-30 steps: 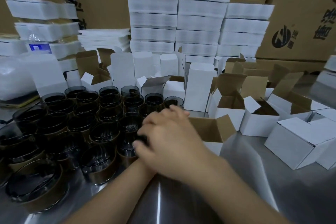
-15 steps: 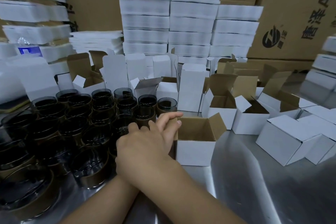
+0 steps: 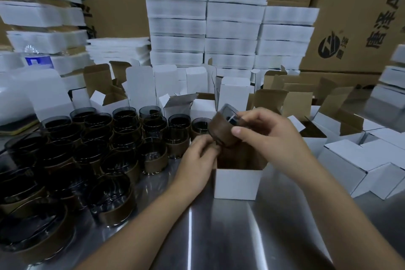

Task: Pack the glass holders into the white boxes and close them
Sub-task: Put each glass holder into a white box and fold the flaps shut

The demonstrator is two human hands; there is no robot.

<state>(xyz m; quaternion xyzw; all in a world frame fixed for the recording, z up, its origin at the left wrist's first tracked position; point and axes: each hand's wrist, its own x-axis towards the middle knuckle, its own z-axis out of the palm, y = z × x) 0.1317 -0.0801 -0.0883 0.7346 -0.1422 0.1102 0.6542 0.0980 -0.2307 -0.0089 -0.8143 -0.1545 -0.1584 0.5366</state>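
Observation:
My right hand grips a dark glass holder with a brown band, tilted on its side just above an open white box on the steel table. My left hand holds the box's left top edge, with its fingertips touching the holder's lower side. Several more dark glass holders stand crowded on the left of the table.
Several open white boxes with raised flaps stand behind and to the right. Closed white boxes lie at the right. Stacks of flat white cartons and large brown cardboard boxes line the back. Bare steel table lies near me.
My right hand lifted a glass holder from the cluster and carried it right, over the open box. My left hand moved from under the right arm to the box's left edge.

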